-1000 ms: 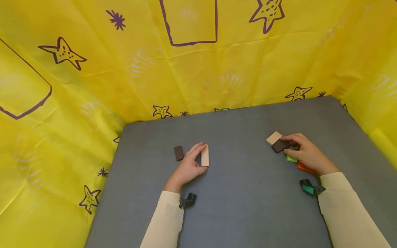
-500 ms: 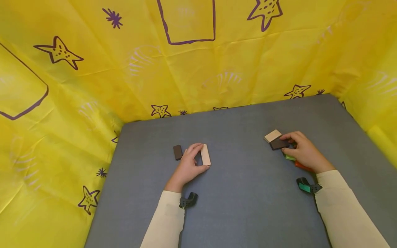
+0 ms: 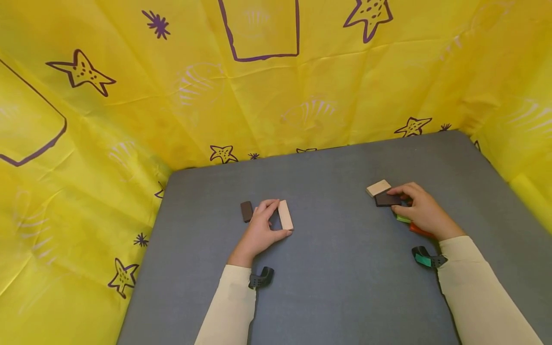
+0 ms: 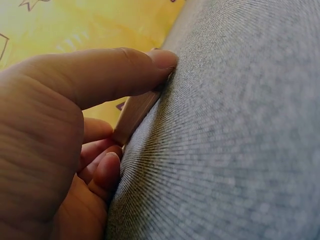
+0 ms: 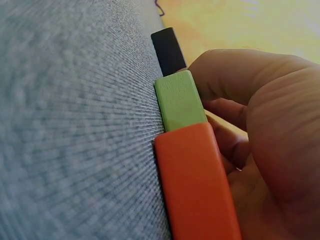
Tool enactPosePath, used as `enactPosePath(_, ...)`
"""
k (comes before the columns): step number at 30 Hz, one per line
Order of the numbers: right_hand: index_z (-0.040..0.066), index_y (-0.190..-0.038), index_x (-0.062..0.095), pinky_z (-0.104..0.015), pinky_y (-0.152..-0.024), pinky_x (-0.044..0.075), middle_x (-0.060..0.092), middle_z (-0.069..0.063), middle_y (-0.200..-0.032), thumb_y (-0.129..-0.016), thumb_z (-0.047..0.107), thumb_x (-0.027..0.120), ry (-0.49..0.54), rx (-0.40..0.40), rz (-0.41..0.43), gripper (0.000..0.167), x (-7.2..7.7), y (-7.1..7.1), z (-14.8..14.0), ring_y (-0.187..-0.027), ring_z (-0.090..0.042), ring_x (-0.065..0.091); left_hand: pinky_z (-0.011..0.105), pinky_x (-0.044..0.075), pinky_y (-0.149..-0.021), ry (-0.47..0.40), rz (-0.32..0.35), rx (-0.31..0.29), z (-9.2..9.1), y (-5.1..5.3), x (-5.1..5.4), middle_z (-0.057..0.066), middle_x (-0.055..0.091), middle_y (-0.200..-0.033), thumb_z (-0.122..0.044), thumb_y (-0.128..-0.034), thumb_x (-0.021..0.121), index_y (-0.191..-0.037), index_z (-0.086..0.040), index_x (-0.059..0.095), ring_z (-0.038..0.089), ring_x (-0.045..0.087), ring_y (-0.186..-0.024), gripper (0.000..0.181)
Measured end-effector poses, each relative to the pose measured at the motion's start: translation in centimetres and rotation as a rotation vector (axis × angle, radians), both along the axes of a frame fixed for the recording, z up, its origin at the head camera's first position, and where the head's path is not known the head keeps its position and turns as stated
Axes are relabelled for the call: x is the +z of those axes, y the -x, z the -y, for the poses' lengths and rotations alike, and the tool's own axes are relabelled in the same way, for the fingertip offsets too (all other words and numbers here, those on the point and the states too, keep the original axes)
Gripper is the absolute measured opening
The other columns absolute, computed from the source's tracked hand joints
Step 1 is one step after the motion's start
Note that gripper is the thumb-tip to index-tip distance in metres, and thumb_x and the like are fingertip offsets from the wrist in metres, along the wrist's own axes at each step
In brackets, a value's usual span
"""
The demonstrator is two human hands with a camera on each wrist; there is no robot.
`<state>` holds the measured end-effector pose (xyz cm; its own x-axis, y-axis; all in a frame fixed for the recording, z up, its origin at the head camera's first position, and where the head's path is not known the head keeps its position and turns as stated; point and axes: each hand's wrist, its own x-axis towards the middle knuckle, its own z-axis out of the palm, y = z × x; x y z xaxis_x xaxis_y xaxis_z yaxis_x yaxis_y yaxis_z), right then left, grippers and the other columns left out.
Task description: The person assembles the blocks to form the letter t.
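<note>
My left hand (image 3: 260, 235) pinches a pale wooden block (image 3: 285, 215) end to end, thumb at its near end and fingers at its far end. In the left wrist view the same block (image 4: 137, 114) sits on the cloth, partly behind the thumb. A dark brown block (image 3: 246, 211) lies just left of that hand. Over on the right, my right hand (image 3: 420, 211) pinches a dark block (image 3: 386, 200) on the table. Against its far side lies another pale block (image 3: 378, 188). Under the right hand are a green block (image 5: 181, 100) and an orange block (image 5: 196, 180), partly hidden from the head view.
A grey cloth-covered table (image 3: 327, 268) carries all the blocks. Yellow patterned fabric (image 3: 267, 105) rises along its back and sides. Each wrist wears a black strap, the right strap (image 3: 427, 258) with a green patch.
The pale block in my left hand has turned slightly, its far end swinging left. On the right, the dark block and its pale neighbour have rotated a little. Both hands keep their hold.
</note>
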<state>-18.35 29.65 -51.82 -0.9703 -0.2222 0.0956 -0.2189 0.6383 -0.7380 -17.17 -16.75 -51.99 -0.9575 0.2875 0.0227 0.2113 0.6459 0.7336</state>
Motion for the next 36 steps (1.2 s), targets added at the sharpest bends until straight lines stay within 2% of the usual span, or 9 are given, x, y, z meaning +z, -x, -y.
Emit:
enactPosePath(8,0.001,-0.130,0.073,-0.035,-0.086,0.038,0.062,-0.018,-0.123,-0.098,0.008,0.082,0.002,-0.005,0.002,0.034,0.3,-0.2,0.0,-0.110,-0.032,0.053,0.044,0.054,-0.098,-0.016,0.030,0.013,0.0,0.0,0.3,0.009,0.044,-0.156,-0.027,-0.0842,0.099,-0.166,-0.005,0.046,0.027,0.045,-0.133,0.100)
enactPosePath(14,0.002,-0.131,0.073,-0.038,-0.090,0.040,0.063,-0.017,-0.125,-0.100,0.012,0.082,0.008,-0.009,0.036,0.034,0.7,-0.4,-0.1,-0.112,-0.032,0.054,0.043,0.053,-0.097,-0.015,0.032,0.021,-0.1,0.0,0.3,0.008,0.045,-0.153,-0.028,-0.0827,0.100,-0.164,-0.005,0.048,0.027,0.046,-0.131,0.099)
enactPosePath(19,0.004,-0.132,0.073,-0.039,-0.091,0.040,0.064,-0.015,-0.126,-0.101,0.018,0.082,0.000,-0.015,0.061,0.035,0.9,-0.4,-0.1,-0.114,-0.033,0.054,0.048,0.049,-0.105,0.022,0.041,0.030,-0.3,-0.1,0.4,0.008,0.042,-0.156,-0.032,-0.0820,0.100,-0.166,-0.007,0.045,0.028,0.041,-0.137,0.104)
enactPosePath(22,0.005,-0.132,0.074,-0.038,-0.091,0.040,0.064,-0.015,-0.126,-0.101,0.019,0.082,0.001,-0.018,0.062,0.035,0.9,-0.4,-0.1,-0.114,-0.034,0.055,0.049,0.048,-0.106,0.028,0.041,0.036,-0.3,-0.2,0.5,0.009,0.043,-0.154,-0.033,-0.0807,0.101,-0.164,-0.007,0.048,0.029,0.040,-0.138,0.101)
enactPosePath(26,0.005,-0.132,0.074,-0.035,-0.091,0.040,0.064,-0.015,-0.127,-0.101,0.018,0.083,-0.001,-0.021,0.058,0.035,1.0,-0.4,-0.1,-0.113,-0.033,0.055,0.048,0.050,-0.102,0.015,0.043,0.035,-0.3,-0.2,0.5,0.007,0.044,-0.152,-0.034,-0.0796,0.102,-0.160,-0.008,0.052,0.027,0.041,-0.135,0.098)
enactPosePath(36,0.003,-0.131,0.075,-0.024,-0.085,0.040,0.065,-0.015,-0.121,-0.100,0.017,0.083,0.005,-0.033,0.007,0.034,1.3,-0.4,0.0,-0.105,-0.029,0.055,0.052,0.046,-0.110,0.009,0.039,0.010,-0.2,-0.4,0.2,0.005,0.047,-0.153,-0.037,-0.0789,0.101,-0.158,-0.010,0.053,0.026,0.039,-0.139,0.096)
